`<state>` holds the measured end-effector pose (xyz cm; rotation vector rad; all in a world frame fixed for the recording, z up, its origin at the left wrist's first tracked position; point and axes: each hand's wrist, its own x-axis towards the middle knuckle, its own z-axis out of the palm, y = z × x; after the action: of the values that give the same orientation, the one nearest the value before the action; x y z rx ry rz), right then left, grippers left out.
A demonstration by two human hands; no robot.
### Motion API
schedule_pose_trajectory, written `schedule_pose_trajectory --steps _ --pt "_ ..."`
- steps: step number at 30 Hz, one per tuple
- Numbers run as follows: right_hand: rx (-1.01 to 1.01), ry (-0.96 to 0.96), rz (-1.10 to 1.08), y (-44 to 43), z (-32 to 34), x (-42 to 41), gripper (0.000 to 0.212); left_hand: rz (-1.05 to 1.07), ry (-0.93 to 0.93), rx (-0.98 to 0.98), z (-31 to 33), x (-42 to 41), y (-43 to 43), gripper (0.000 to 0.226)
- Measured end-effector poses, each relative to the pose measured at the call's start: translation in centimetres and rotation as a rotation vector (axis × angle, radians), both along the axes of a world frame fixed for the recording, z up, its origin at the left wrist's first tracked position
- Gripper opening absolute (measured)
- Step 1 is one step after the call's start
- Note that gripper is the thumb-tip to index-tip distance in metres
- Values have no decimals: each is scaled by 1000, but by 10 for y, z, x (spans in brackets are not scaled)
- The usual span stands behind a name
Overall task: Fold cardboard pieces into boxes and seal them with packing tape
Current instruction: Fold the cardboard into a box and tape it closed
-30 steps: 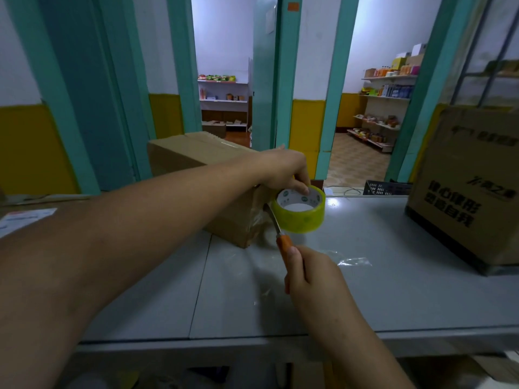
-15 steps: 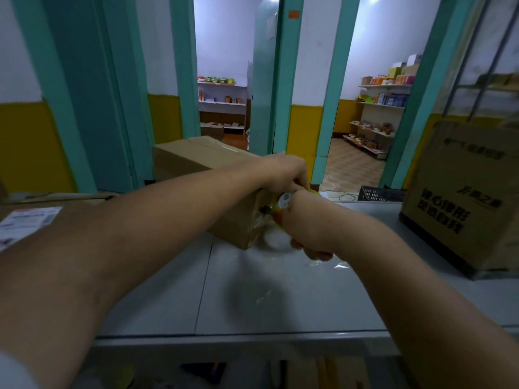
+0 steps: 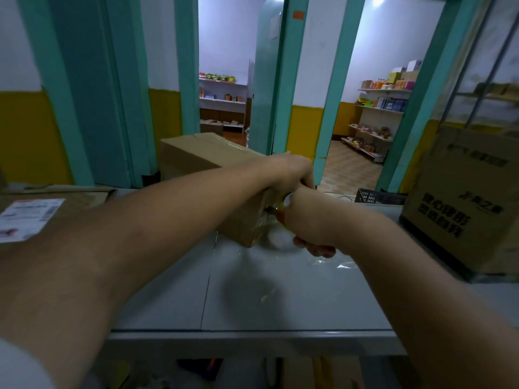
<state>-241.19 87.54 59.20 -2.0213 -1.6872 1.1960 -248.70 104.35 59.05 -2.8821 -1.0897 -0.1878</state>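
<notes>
A closed brown cardboard box (image 3: 202,161) lies on the grey table (image 3: 280,299), its near end facing me. My left hand (image 3: 292,169) reaches across it and grips the yellow tape roll (image 3: 281,202) at that end; only a sliver of the roll shows. My right hand (image 3: 311,220) is pressed against the roll from the right and grips an orange-handled knife (image 3: 280,215), whose blade points left at the box end. Clear tape runs from the roll onto the box corner.
A large printed carton (image 3: 463,203) stands at the right edge of the table. Flat cardboard with a shipping label (image 3: 31,217) lies at the left. Clear tape scraps (image 3: 337,263) lie on the table, a black crate (image 3: 376,196) behind it.
My right hand has moved up from the table front with the knife to the tape roll, covering most of it. My left hand has kept its hold on the roll.
</notes>
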Motion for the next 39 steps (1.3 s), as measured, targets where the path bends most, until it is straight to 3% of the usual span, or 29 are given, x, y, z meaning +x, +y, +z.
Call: schedule_pose_trajectory --steps 3,10,13,15,18,23,30,32,36,39 --pt "-36 104 -38 2 1 0 42 2 7 3 -1 -1 4 23" --pt "-214 92 -24 11 5 0 74 -12 -11 -11 -2 -3 3 22" --pt "-285 190 -91 15 -9 2 61 -44 -20 -20 -1 -3 1 26" --pt "-178 64 -63 13 -19 -1 45 -60 -11 -16 -2 -4 4 27" --pt "46 -346 122 -5 -30 -3 34 -70 -20 -14 -3 -3 7 29" --pt "311 -747 156 -50 -71 31 43 -68 -66 -4 -3 -3 8 29" --pt "401 -841 209 -68 -81 48 35 -68 -137 4 -3 -2 5 28" --pt "501 -746 178 -63 -76 38 41 -57 -171 -14 -3 -2 5 28" --pt "657 -134 135 -34 -78 -5 39 -47 -196 -11 -2 -2 2 28" --pt "703 103 81 -7 -90 -31 47 -33 -206 -19 -2 -2 3 28"
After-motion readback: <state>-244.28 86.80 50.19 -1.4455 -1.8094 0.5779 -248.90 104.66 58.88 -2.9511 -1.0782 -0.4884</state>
